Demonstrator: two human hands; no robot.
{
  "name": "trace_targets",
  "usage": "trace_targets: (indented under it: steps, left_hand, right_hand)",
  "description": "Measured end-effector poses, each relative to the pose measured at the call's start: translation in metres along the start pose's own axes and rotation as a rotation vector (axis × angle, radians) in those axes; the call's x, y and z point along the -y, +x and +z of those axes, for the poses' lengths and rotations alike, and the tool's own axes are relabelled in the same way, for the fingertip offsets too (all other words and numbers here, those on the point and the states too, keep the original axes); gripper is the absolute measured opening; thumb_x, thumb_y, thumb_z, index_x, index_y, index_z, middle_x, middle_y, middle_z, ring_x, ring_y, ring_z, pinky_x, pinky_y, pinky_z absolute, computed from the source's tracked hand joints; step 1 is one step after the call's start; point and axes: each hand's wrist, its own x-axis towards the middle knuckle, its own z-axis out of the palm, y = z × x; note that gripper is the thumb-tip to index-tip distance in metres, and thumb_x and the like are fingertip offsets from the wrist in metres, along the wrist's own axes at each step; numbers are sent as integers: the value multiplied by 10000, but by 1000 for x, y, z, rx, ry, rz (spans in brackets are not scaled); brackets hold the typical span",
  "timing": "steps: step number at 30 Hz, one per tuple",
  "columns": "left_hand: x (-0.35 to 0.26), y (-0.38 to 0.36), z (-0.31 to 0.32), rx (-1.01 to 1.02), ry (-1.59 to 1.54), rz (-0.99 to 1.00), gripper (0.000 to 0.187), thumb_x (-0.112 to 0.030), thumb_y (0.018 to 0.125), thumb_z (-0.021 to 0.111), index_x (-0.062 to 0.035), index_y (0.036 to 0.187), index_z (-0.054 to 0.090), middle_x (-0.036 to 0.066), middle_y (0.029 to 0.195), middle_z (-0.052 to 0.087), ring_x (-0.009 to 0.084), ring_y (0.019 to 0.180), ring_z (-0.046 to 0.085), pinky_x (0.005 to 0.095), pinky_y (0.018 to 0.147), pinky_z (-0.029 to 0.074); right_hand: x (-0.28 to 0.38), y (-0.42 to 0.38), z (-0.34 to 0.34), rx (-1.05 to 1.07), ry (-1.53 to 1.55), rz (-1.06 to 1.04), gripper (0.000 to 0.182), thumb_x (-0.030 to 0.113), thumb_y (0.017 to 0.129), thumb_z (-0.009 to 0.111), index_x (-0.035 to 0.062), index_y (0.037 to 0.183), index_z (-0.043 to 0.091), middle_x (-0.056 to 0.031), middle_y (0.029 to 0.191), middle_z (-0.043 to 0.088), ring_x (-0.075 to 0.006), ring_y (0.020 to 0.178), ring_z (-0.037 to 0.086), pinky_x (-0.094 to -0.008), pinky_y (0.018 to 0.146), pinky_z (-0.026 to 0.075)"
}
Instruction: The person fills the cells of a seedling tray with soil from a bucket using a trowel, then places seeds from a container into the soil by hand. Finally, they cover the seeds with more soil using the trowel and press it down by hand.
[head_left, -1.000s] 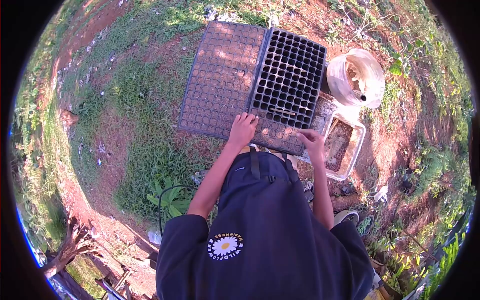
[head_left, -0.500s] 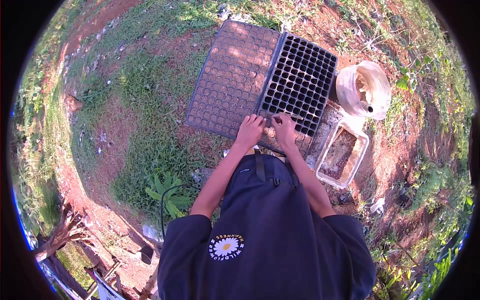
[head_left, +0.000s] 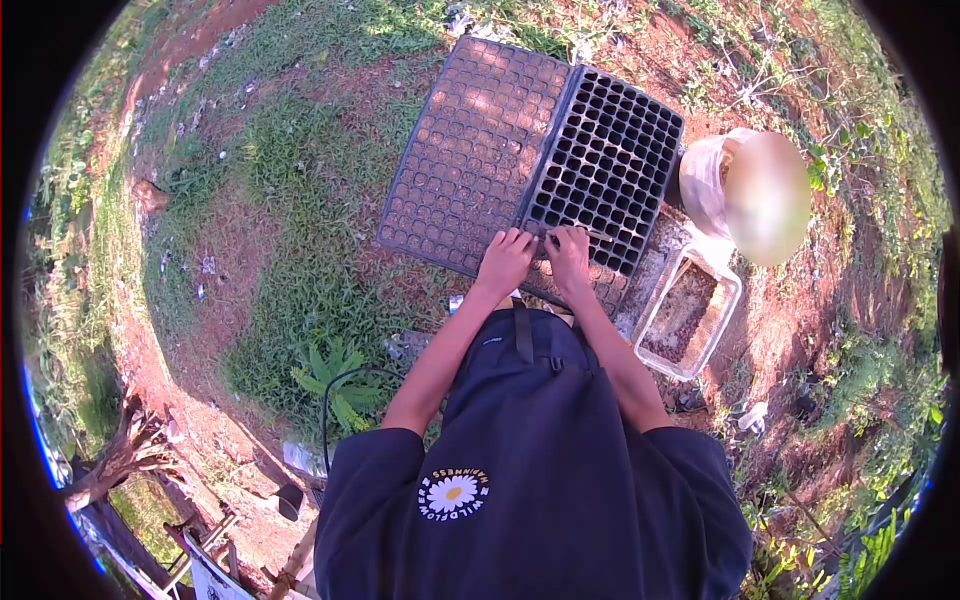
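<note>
Two seedling trays lie side by side on the ground in front of me. The left seedling tray (head_left: 470, 150) has its cells filled with brown soil. In the right seedling tray (head_left: 608, 150) most cells are dark and hollow, while the front rows hold brown material. My left hand (head_left: 508, 262) rests at the front, where the trays meet, with its fingers bent and close together. Beside it, my right hand (head_left: 568, 260) is closed over the right tray's front cells, fingertips pointing down. A thin pale stick (head_left: 599, 236) shows beside its knuckles. Whatever either hand pinches is hidden.
Right of the trays stands a pale round tub (head_left: 705, 185), partly covered by a blurred patch. Nearer me is a rectangular basin (head_left: 735, 290) with dark material inside. Grass (head_left: 290, 180) and red soil surround the trays. A small green plant (head_left: 340, 385) grows at the left.
The view has shifted slightly, so the trays sit a little further right. My right hand's fingers have turned down toward the cells. The blurred patch beside the tub is new.
</note>
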Motion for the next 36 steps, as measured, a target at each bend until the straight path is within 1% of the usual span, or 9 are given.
trace_targets:
  steps: [10, 16, 18, 21, 22, 24, 31, 33, 36]
  left_hand:
    - [0, 0, 0, -5, -21, -7, 328, -129, 801, 616, -62, 1112, 694, 18, 1006, 591, 201, 995, 534, 348, 855, 405]
    - [0, 0, -1, -20, -28, -9, 324, -122, 815, 609, -53, 1120, 693, 20, 1005, 595, 202, 995, 535, 351, 855, 406]
    - [0, 0, 0, -9, 2, 6, 326, -115, 820, 604, -47, 1128, 692, 24, 1003, 597, 202, 996, 535, 352, 852, 409]
    - [0, 1, 0, -16, -14, 3, 332, -109, 821, 601, -44, 1135, 690, 28, 1006, 598, 204, 998, 534, 353, 852, 411]
    - [0, 1, -1, -15, -13, 2, 332, -109, 821, 601, -44, 1135, 690, 28, 1006, 598, 204, 998, 534, 353, 852, 411]
    - [0, 1, -1, 2, -15, -4, 333, -105, 820, 600, -42, 1135, 690, 29, 1011, 601, 206, 1000, 534, 353, 855, 412]
    - [-1, 0, -2, -8, -19, -5, 337, -111, 821, 600, -38, 1139, 687, 28, 1015, 603, 205, 998, 533, 351, 858, 410]
    - [-1, 0, -1, 3, -15, -7, 342, -115, 822, 598, -37, 1144, 686, 28, 1013, 603, 204, 998, 533, 348, 861, 409]
    - [-1, 0, -1, 8, -14, -9, 346, -115, 820, 595, -37, 1144, 686, 26, 1013, 603, 203, 998, 534, 347, 862, 409]
  right_hand:
    - [0, -1, 1, 36, -11, -32, 136, 81, 800, 707, 13, 915, 682, -129, 906, 633, -322, 906, 567, -441, 848, 443]
    - [2, -4, -4, -82, 60, -90, 156, 84, 807, 708, 14, 936, 656, -139, 891, 634, -327, 889, 569, -443, 839, 447]
    - [4, -7, -5, -6, 91, -33, 170, 73, 816, 704, 16, 957, 630, -153, 880, 634, -337, 870, 574, -443, 809, 455]
    - [4, -7, -1, -11, 118, -24, 170, 58, 825, 698, 23, 970, 617, -165, 861, 632, -344, 853, 577, -446, 769, 463]
    - [3, -7, 0, -10, 119, -24, 170, 58, 825, 698, 23, 970, 617, -165, 861, 632, -344, 853, 577, -446, 769, 463]
    - [2, -7, 0, 62, 90, 42, 133, 91, 884, 646, 34, 999, 612, -173, 902, 635, -339, 901, 587, -448, 820, 457]
    - [4, -3, 0, 20, 73, 20, 145, 86, 884, 645, 33, 1015, 610, -178, 889, 634, -345, 897, 588, -446, 804, 464]
    - [3, -1, 0, -7, 97, 29, 159, 69, 841, 691, 42, 982, 621, -169, 894, 642, -348, 873, 597, -451, 765, 479]
    - [3, -1, 1, -1, 84, 20, 154, 83, 853, 681, 41, 988, 619, -168, 895, 642, -350, 879, 596, -452, 779, 481]
